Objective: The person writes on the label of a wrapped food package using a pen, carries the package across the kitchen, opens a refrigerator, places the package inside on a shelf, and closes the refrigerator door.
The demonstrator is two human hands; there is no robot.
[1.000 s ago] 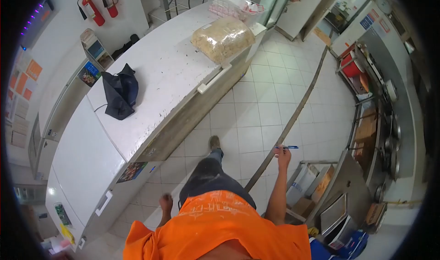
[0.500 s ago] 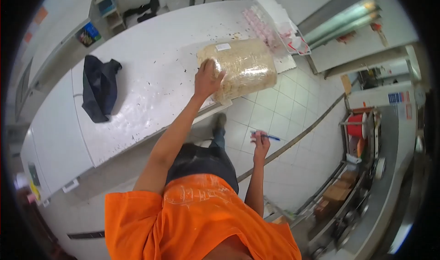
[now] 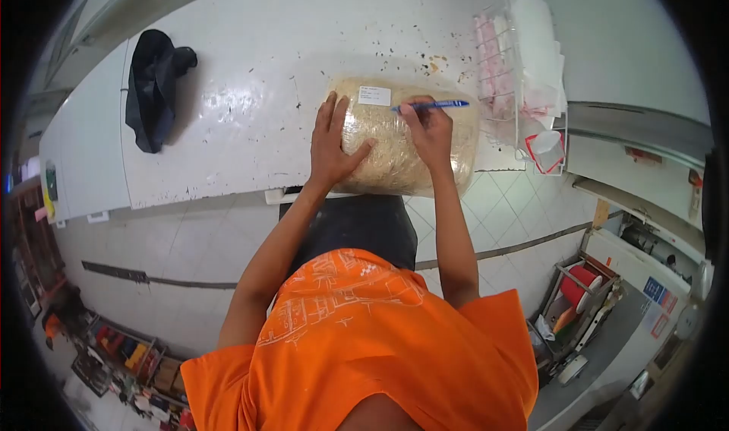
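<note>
Along the near edge of a long white counter (image 3: 258,138), close to its right corner, I am seeing a bulky beige package (image 3: 395,146) in clear plastic wrap. The left hand (image 3: 332,148) is resting open on its left side, fingers spread; the right hand (image 3: 431,133) is pinching a slim blue pen (image 3: 453,104), its tip pointing toward the small white rectangular label (image 3: 374,96) on top. I cannot tell whether they are touching. A white wire basket (image 3: 515,89) is standing by the counter's right edge. Farther out, a crumpled black cloth (image 3: 154,89) is lying toward the left end.
</note>
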